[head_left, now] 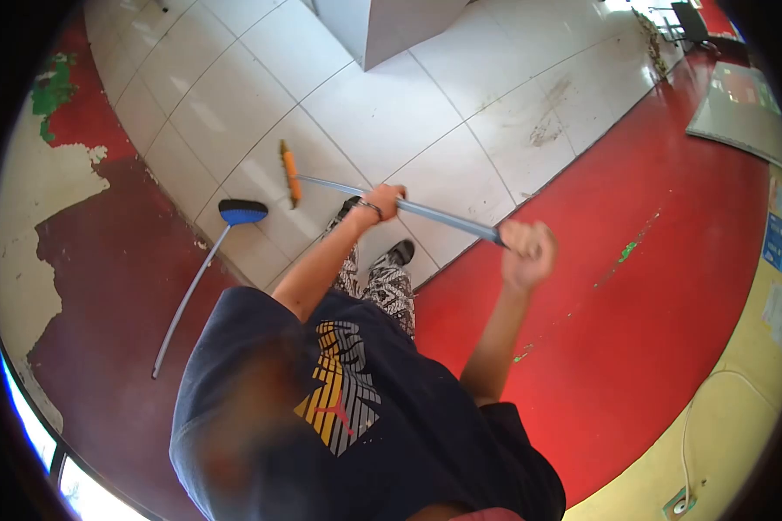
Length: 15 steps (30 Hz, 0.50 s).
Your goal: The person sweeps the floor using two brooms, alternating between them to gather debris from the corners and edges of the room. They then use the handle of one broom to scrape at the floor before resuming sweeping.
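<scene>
A broom with an orange head (290,174) and a long blue-grey handle (452,218) slants across the view in front of my body. My left hand (382,201) is wrapped round the middle of the handle, a dark band on its wrist. Higher up, my right hand (528,250) closes over the handle's dark end. The orange head is down at the white tiled floor, left of my feet. Below the hands show my patterned trousers (391,295) and dark shoes (400,253).
A second broom with a blue head (242,212) and black bristles leans at the left against a dark red wall (104,278) with peeling paint. A white pillar (382,30) stands ahead. On the right are a red surface (617,286) and a pale panel (738,113).
</scene>
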Tool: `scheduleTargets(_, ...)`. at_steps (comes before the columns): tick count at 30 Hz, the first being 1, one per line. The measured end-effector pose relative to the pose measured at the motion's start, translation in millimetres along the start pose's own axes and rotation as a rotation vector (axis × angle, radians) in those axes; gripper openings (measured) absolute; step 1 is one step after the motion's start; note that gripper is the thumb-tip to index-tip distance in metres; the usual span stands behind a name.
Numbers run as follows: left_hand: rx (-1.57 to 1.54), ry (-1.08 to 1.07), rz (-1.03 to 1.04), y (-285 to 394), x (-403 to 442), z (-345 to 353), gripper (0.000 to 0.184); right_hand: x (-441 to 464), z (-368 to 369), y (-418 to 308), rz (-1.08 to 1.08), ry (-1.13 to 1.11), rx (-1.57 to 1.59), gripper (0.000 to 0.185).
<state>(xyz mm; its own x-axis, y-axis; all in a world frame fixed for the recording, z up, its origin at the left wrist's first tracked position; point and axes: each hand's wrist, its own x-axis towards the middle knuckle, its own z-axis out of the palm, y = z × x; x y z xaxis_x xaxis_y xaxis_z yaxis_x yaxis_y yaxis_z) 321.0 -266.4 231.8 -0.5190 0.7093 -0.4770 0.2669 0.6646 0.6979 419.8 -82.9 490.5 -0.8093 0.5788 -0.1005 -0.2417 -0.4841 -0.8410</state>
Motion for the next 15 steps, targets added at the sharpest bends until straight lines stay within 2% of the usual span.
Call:
scheduleTargets(1, 0.031, 0.021, -0.109, -20.5, -10.6, -10.3, 0.026, 6.3, -2.1, 33.3, 0.037, 0.053, -0.001, 0.036)
scheduleTargets(3, 0.139, 0.202, -0.208, -79.8, -12.3, 10.7, 0.024, 9.6, -0.3, 83.4, 0.104, 0.091, -0.026, 0.037)
scheduleTargets(4, 0.131, 0.205, -0.230, -87.7, -14.7, 14.3, 0.024, 9.5, 4.7, 99.6, 0.127, 0.075, -0.046, 0.038)
scheduleTargets(6, 0.147, 0.347, -0.389, -97.6, -18.1, 26.9, 0.025, 4.3, 8.1, 114.3, 0.144, 0.050, -0.108, 0.038)
scheduleTargets(8, 0.088, 0.333, -0.358, -93.9, -8.1, 47.5, 0.027, -0.5, 2.7, 108.7, 0.138, 0.014, -0.180, 0.038)
scheduleTargets(9, 0.037, 0.323, -0.318, -85.0, 0.1, 61.4, 0.029, -1.8, -9.3, 97.5, 0.147, 0.000, -0.188, 0.038)
scheduleTargets(10, -0.051, 0.256, -0.376, -66.9, 8.9, 71.6, 0.030, -0.6, -24.3, 82.6, 0.129, 0.053, -0.187, 0.038)
scheduleTargets(12, 0.041, 0.290, -0.332, -20.5, 22.0, 91.7, 0.035, 3.7, -46.4, 51.3, 0.080, 0.071, -0.217, 0.038)
scheduleTargets(14, -0.046, 0.391, -0.259, 33.2, 36.1, 118.9, 0.036, 2.0, -67.9, 6.1, 0.033, 0.037, -0.276, 0.037)
scheduleTargets(15, -0.126, 0.367, -0.258, 61.8, 44.4, 127.9, 0.036, 3.1, -73.8, -15.3, 0.003, 0.030, -0.296, 0.037)
